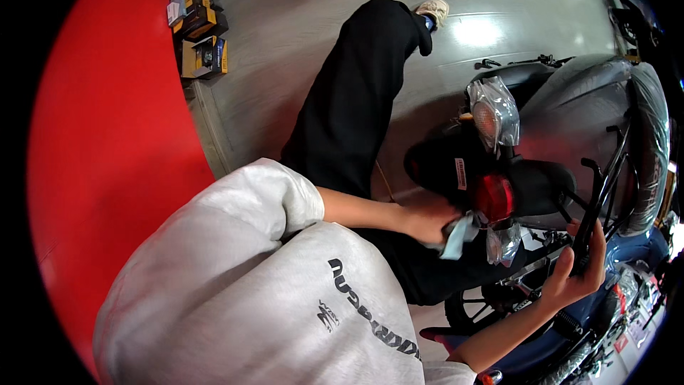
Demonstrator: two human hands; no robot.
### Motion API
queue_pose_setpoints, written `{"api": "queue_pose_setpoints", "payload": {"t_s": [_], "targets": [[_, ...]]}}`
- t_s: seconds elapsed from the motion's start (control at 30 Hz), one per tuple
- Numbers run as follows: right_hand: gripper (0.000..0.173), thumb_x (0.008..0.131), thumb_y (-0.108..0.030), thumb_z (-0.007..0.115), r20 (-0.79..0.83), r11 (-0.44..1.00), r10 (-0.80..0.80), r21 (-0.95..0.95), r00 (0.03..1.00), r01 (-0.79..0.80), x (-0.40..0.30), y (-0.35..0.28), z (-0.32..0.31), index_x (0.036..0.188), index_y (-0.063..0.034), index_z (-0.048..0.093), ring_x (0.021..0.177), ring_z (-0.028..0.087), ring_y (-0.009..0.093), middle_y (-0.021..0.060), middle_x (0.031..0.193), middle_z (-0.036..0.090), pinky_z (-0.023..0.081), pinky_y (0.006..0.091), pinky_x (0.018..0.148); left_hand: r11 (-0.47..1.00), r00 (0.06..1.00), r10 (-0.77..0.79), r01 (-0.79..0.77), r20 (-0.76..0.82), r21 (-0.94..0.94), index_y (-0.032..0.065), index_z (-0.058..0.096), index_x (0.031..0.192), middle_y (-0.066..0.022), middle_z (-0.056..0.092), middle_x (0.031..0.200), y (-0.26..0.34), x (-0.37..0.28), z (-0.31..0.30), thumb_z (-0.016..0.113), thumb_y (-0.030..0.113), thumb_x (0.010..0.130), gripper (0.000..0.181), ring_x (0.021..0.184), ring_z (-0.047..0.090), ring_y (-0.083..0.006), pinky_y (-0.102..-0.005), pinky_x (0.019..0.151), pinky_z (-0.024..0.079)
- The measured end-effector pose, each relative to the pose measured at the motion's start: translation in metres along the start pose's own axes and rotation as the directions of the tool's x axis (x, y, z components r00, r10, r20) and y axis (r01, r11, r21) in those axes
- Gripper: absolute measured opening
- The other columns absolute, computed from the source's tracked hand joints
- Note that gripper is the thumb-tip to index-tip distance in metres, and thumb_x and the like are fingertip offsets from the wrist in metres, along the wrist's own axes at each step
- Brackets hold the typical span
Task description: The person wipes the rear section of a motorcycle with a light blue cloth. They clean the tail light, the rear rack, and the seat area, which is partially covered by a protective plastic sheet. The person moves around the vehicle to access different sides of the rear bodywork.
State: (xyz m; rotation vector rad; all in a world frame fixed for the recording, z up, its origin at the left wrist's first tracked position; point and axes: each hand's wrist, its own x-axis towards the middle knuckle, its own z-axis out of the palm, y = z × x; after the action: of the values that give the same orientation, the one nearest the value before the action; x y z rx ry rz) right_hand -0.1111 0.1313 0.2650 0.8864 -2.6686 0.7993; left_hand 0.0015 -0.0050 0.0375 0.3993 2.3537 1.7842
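Observation:
My left hand (432, 220) grips a pale blue-grey cloth or wipe (457, 238), blurred, close to the rear of a motorcycle. Just to its right is the red tail light (492, 197). Plastic wrap covers the turn signal (487, 118) above it and the other turn signal (503, 243) below. A black rear fender (441, 163) bearing a label juts out beside the lamp. Lower right, my right hand (580, 267) is curled around the black metal grab rail (590, 219), with its thumb on the near side.
The motorcycle seat (649, 155) is wrapped in clear plastic. Under my right arm, a wheel (473, 305) of a blue motorcycle shows. Several black-and-yellow boxes (206, 59) stand on the grey floor (299, 27) beside a large red surface (117, 118). My leg in black trousers (352, 86) stretches across the floor.

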Motion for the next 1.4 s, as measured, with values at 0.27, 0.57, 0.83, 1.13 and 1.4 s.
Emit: {"api": "queue_pose_setpoints", "payload": {"t_s": [0.27,0.57,0.83,1.13,1.4], "targets": [[0.066,0.081,-0.046,0.065,-0.004,0.999,-0.032,-0.032,0.999,0.032,0.002,0.001,-0.001,0.114,0.0116,0.058,0.083,0.067,0.022,0.0175,0.091,0.068,0.051,0.0289,0.075,0.978,0.958,0.1,-0.144,-0.267,-0.153,0.008,0.063,0.105,-0.0154,0.061,0.109,-0.019,0.037,0.023,0.07,0.016,0.075,0.032,0.104,0.059,-0.034,-0.044,0.091,0.046],[0.064,0.079,-0.044,0.069,-0.004,1.0,-0.007,-0.021,1.0,0.007,-0.001,0.002,-0.002,0.115,0.0082,0.059,0.085,0.066,0.019,0.0145,0.092,0.068,0.05,0.0275,0.077,0.966,0.976,0.211,-0.2,0.047,-0.166,0.0009,0.064,0.1,-0.0158,0.061,0.111,-0.025,0.0,0.012,0.071,0.022,0.077,0.032,0.1,0.062,-0.0295,-0.04,0.084,0.05],[0.054,0.082,-0.031,0.07,0.048,0.999,-0.051,-0.014,0.998,0.052,0.004,-0.006,-0.008,0.116,0.0101,0.058,0.093,0.066,0.022,0.0184,0.101,0.067,0.05,0.0303,0.083,0.543,0.824,-0.377,0.567,0.424,-0.619,0.0057,0.049,0.126,-0.0088,0.058,0.118,0.001,0.012,0.024,0.059,0.009,0.087,0.04,0.106,0.058,-0.0195,-0.033,0.081,0.054],[0.021,0.089,-0.01,0.047,-0.703,0.981,0.179,0.181,0.688,-0.07,-0.124,0.035,-0.005,0.1,0.0065,0.056,0.087,0.059,0.028,0.0178,0.087,0.062,0.048,0.0377,0.083,0.406,0.675,-0.531,0.733,0.513,-0.545,0.0046,0.048,0.128,-0.0089,0.059,0.118,0.011,0.009,0.011,0.059,0.016,0.089,0.042,0.105,0.059,-0.019,-0.0345,0.083,0.053],[0.067,0.076,-0.026,0.075,0.197,0.273,0.802,0.719,0.564,-0.639,-0.224,0.021,0.11,0.128,0.0029,0.044,0.105,0.057,0.022,0.0163,0.116,0.058,0.045,0.035,0.09,0.424,0.613,-0.567,0.79,0.55,-0.443,0.0042,0.046,0.131,-0.0103,0.057,0.123,0.03,0.023,0.025,0.062,0.026,0.09,0.049,0.112,0.055,-0.0184,-0.034,0.095,0.045]]}}
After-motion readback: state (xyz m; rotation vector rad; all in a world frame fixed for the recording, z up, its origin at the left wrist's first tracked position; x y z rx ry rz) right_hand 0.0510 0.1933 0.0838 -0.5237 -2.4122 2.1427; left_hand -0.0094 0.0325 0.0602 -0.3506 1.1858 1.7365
